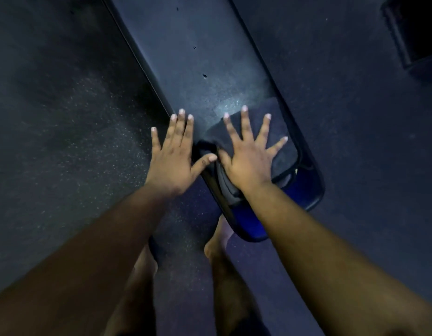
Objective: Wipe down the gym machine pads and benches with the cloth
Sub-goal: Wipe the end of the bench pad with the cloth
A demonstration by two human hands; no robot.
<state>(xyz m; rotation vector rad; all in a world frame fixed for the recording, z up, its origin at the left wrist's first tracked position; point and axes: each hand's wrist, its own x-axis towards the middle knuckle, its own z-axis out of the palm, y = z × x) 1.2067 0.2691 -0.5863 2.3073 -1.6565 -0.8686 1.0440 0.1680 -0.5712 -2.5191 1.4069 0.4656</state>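
Head view: right hand (247, 161) flat, pressing cloth (280, 151) on bench (198, 69); left hand (172, 154) splayed; no legible writing.

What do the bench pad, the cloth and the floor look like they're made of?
The bench pad looks like dark vinyl or leatherette upholstery: smooth, faintly grained, with a dull sheen and small nicks. The cloth, flattened under the right hand, seems a soft, matte fabric, possibly microfibre, with a stitched edge. The floor looks like speckled rubber gym matting, dark with pale flecks. Dim light leaves all three uncertain.
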